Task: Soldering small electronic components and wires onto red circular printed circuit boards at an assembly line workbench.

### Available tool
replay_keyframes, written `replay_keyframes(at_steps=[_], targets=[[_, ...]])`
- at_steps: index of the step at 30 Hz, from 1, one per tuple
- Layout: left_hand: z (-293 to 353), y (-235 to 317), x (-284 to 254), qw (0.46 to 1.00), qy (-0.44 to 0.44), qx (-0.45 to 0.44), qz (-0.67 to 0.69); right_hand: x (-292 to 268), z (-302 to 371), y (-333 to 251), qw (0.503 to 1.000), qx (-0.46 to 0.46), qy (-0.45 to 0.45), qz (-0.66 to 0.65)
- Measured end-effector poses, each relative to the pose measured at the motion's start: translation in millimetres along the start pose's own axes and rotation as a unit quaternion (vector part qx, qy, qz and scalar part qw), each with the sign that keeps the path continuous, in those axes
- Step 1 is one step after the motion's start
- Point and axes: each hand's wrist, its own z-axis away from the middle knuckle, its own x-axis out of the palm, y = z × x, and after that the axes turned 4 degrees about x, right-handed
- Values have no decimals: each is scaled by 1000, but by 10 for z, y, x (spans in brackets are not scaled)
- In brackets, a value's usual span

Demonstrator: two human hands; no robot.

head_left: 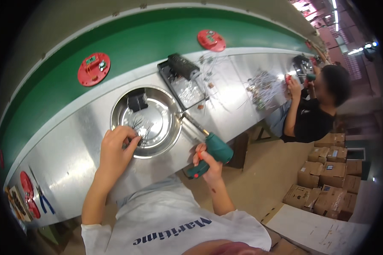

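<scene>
At the near-left rim of a round steel bowl point(179, 142), my left hand point(118, 146) is pinched closed on thin wires point(144, 137) that fan out over the bowl's inside. What exactly lies between the fingertips is partly hidden. A black bundle point(137, 100) rests in the far part of the bowl. In my right hand point(209, 165) is a green pistol-shaped soldering gun point(219, 148), gripped by its handle, with a finger at the orange trigger. Its long metal tip point(195, 122) points left and away, reaching the bowl's right rim.
Behind the bowl stands a black tray point(178, 91) of small clear parts with a black block on it. Red discs point(93, 69) with circuit boards sit on the green ledge. Pliers point(44, 199) lie far left. White wires point(264, 89) lie near a co-worker point(315, 102) at right; cartons point(327, 174) stand behind.
</scene>
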Motion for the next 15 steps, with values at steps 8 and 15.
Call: replay_keyframes(at_steps=[8, 15], targets=[[-14, 116, -106, 997, 37, -39, 55, 28, -4, -14, 1000, 10, -5, 18], [71, 274, -164, 983, 74, -83, 144, -5, -7, 17, 1000, -1, -8, 7]])
